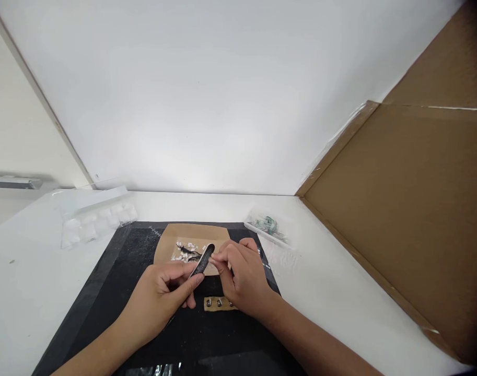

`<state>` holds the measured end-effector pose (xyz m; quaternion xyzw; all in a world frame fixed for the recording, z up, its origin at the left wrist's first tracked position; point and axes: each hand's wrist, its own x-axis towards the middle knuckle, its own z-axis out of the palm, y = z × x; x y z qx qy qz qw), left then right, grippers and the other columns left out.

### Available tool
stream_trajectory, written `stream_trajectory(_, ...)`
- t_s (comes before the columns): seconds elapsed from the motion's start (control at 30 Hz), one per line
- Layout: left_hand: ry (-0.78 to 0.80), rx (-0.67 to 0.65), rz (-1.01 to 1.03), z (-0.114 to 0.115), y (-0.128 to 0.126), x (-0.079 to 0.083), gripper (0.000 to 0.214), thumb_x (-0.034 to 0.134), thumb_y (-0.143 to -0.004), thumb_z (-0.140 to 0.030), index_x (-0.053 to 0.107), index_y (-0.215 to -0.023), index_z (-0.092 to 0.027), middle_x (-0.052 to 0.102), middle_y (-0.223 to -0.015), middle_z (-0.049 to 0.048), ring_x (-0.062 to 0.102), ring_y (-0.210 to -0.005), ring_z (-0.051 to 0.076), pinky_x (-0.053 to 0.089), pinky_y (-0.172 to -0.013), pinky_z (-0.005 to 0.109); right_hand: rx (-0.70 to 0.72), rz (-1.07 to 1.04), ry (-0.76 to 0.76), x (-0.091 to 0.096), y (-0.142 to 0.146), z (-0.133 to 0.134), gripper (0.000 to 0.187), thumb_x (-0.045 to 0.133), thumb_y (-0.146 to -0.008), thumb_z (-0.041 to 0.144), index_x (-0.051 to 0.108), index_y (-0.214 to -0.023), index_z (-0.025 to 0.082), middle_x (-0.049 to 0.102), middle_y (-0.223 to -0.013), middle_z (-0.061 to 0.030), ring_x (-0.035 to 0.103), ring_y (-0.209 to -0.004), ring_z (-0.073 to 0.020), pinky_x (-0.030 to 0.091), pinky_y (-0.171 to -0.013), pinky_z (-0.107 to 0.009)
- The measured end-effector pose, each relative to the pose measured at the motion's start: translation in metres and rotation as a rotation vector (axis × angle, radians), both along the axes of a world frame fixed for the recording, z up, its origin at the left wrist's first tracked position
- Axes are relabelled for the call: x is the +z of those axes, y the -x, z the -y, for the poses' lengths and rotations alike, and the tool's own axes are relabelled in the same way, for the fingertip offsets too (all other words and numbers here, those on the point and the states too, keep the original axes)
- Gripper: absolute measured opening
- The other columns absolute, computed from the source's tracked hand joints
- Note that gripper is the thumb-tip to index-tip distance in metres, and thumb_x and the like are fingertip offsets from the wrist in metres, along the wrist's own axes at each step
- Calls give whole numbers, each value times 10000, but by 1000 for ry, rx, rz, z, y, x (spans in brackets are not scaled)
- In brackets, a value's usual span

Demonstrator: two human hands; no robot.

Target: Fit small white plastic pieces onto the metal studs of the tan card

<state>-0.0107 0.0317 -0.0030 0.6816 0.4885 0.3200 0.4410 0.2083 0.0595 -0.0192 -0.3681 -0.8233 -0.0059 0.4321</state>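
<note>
My left hand (160,300) grips a small dark oblong board (202,260), tilted up toward the right, over a black mat (105,292). My right hand (242,277) is closed in a pinch at the board's upper end; what the fingertips hold is too small to make out. Just behind the hands lies a brown paper sheet (171,237) with several small white bits and dark pieces (185,251) on it. A small tan strip with metal studs (217,303) lies on the mat under my right hand.
A clear plastic blister tray (93,219) sits at the back left on the white table (340,292). A small clear tray with greenish parts (267,226) is at the back right. A large cardboard panel (410,209) leans along the right side.
</note>
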Motion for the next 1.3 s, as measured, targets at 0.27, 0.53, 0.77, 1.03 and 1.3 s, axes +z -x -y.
stream_trajectory(0.27,10,-2,27,-1,0,-1,332,667,-993,-495,836,-1025,-210,733,-627,-10,643,-602,145,478,-604,235,63,9,31,0,-1,1,122,545,-1062,157,541,-952,211,702,-826,-3,652,-756,-162,328,-773,-377)
stream_trajectory(0.53,41,4,34,-1,0,-3,354,695,-981,-483,827,-1178,-220,746,-634,-15,647,-593,140,486,-610,232,-4,-22,33,-2,1,1,121,554,-1062,166,556,-949,212,711,-813,-10,624,-712,-158,319,-760,-381)
stream_trajectory(0.77,53,-3,47,-2,0,-4,349,705,-978,-463,827,-1185,-210,746,-640,-10,668,-599,144,487,-612,236,38,-5,24,-1,1,2,117,556,-1060,158,552,-953,206,702,-811,2,647,-737,-155,321,-767,-377)
stream_trajectory(1.03,64,-14,50,-1,0,-4,392,706,-978,-460,798,-1276,-222,754,-637,-10,671,-591,142,472,-587,225,64,2,43,0,-1,2,129,552,-1069,183,554,-943,210,696,-801,7,638,-736,-151,334,-770,-377)
stream_trajectory(1.3,63,-3,44,-2,0,-8,441,711,-976,-491,778,-1319,-222,761,-662,-3,660,-610,146,474,-602,231,-31,-32,45,0,-1,0,144,558,-1068,195,558,-925,210,708,-818,-9,616,-701,-153,328,-761,-382)
